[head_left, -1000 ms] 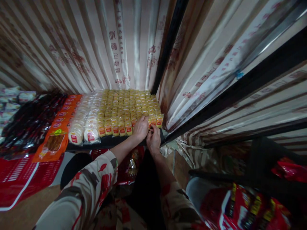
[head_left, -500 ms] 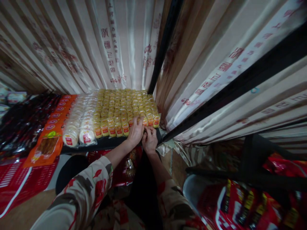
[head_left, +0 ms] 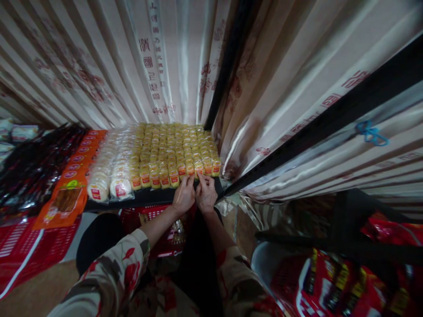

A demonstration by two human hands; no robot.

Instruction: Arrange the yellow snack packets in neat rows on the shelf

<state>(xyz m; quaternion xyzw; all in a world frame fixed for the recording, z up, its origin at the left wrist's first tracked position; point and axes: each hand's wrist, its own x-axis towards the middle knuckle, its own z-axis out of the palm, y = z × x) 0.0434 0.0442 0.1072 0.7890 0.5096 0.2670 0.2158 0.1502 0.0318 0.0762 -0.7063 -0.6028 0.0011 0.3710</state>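
Observation:
Small yellow cakes in clear wrappers with red-and-white labels (head_left: 164, 176) stand in tight rows on a black shelf (head_left: 145, 196). At the front row, toward its right end, my left hand (head_left: 184, 196) has its fingers together and its fingertips closed at the lower front of one wrapped cake. Right beside it, my right hand (head_left: 206, 194) pinches at the front of a neighbouring wrapped cake (head_left: 198, 167) with bent fingers. The hands nearly meet. My fingers partly hide the lower ends of these packets.
Left of the cakes lie round white packets (head_left: 120, 188), an orange snack pack (head_left: 68, 198) and dark glossy packs (head_left: 36, 167). Red baskets (head_left: 42, 240) stand below. A black post (head_left: 228, 66) and pleated curtains (head_left: 178, 53) rise behind. Red packages (head_left: 350, 281) sit at lower right.
My left hand has drawn back from the cake tops to their front edge, uncovering the labels there. The right hand stays almost in place, its fingertips now at a front packet.

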